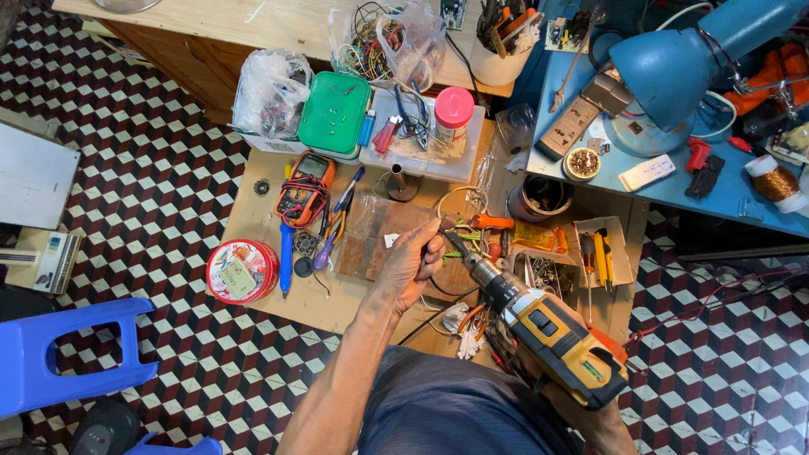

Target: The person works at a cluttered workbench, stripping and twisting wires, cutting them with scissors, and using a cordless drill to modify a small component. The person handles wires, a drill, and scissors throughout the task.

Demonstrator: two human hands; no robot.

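While gripping, left fingers [430, 244] shut around drill bit [456, 246].

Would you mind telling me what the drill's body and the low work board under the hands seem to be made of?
The drill body looks like moulded plastic, yellow and black with a slight sheen; its chuck looks metallic grey. The work board appears to be bare, unpainted wood or plywood, pale, matte and scuffed.

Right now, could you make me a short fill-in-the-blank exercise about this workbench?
1. The right hand grips a yellow and black cordless ____.
2. The left hand pinches something small at the tool's ____.
3. The flat box beside the plastic bag has a ____ lid.
4. The desk lamp is ____.

Missing words: drill; tip; green; blue
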